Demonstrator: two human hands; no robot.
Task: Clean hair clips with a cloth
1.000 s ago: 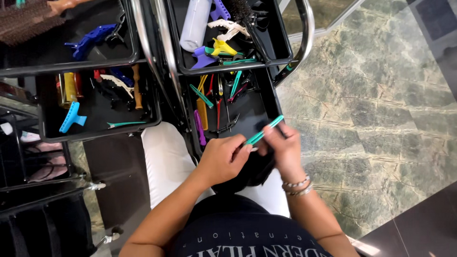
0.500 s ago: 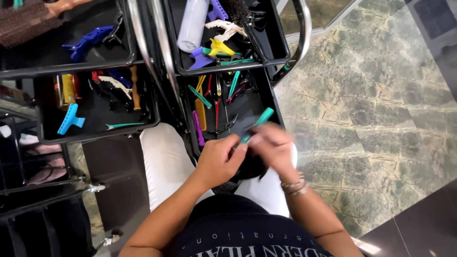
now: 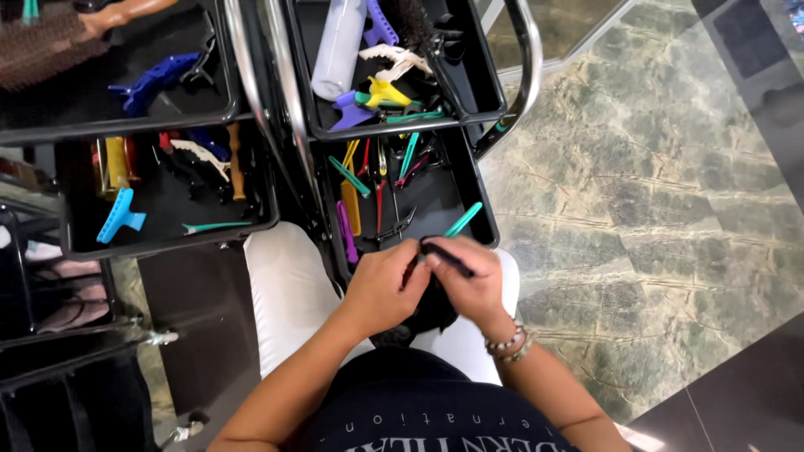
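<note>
- The green marbled floor (image 3: pixel 653 192) fills the right side of the view, with a darker strip at the far right edge.
- A black salon trolley (image 3: pixel 276 109) with chrome tubes takes up the upper left. Four trays show: two upper and two lower.
- The person sits with white trousers (image 3: pixel 293 293) and a dark top; a band of pale lettering runs across the top at the bottom edge.
- A pale, plain bottle (image 3: pixel 339 46) lies in the upper right tray, its long axis running near-vertically in the view, with a purple clip and a yellow clip just beside it.
- A tuft of black hair (image 3: pixel 431 305) sits between both hands, over the lap.
- The left hand (image 3: pixel 387 285) is curled, its fingers pinching at the hair.
- The right hand (image 3: pixel 469 280), with two beaded bracelets at the wrist, is closed narrowly on a teal tail comb (image 3: pixel 462 221).
- The comb lies at the near edge of the lower right tray. Its long axis is diagonal, the teal end pointing up and to the right, the dark end low by the fingertips.
- One light blue claw clip (image 3: pixel 117 219) lies in the lower left tray, well apart from the hands.
- One dark blue clip (image 3: pixel 159 77) lies in the upper left tray.
</note>
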